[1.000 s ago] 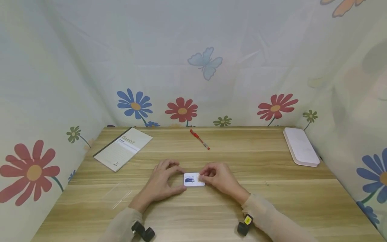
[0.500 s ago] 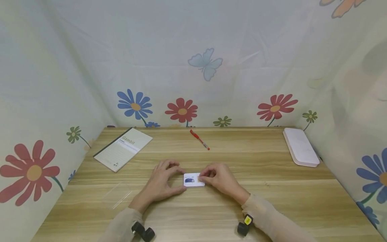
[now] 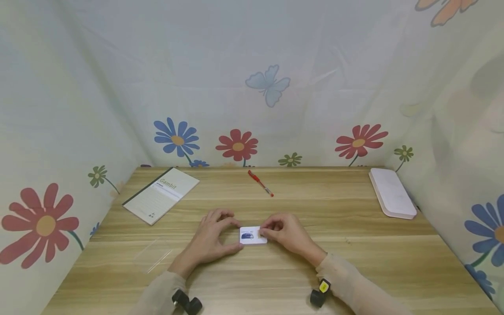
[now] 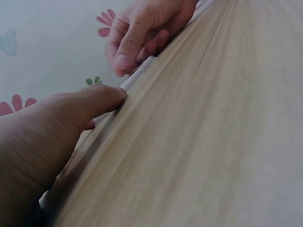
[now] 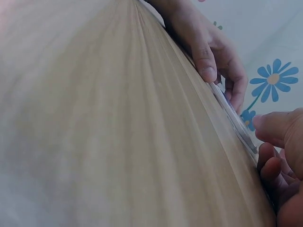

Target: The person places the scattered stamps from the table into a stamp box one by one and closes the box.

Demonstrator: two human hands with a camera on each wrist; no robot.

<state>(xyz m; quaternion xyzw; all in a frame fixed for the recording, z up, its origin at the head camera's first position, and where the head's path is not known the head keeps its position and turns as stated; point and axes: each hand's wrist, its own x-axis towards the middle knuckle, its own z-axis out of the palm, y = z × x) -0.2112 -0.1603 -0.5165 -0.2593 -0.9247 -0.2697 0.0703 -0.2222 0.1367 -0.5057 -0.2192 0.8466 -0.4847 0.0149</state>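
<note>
A small white card-like case (image 3: 248, 236) with rounded corners and a blue picture lies flat on the wooden table. My left hand (image 3: 210, 238) holds its left end between thumb and forefinger, at the near and far edges. My right hand (image 3: 287, 232) is over the right end, thumb and forefinger pinching a small tan piece (image 3: 260, 235) there. Those fingertips partly cover the piece, and its kind is too small to make out. In the right wrist view the case (image 5: 236, 124) shows edge-on, thin, close to the right fingers. The left thumb (image 4: 116, 96) meets its edge in the left wrist view.
A clear plastic sheet (image 3: 151, 253) lies left of the left forearm. A notebook (image 3: 161, 194) is at the back left, a red pen (image 3: 260, 183) at the back middle. On the right lies a pale, thick, rounded block (image 3: 392, 192). Flowered cloth walls surround the table.
Both hands stay almost in place. The small tan piece under the right fingertips looks tilted now, where it appeared flatter before. The whole head view has shifted slightly downward.
</note>
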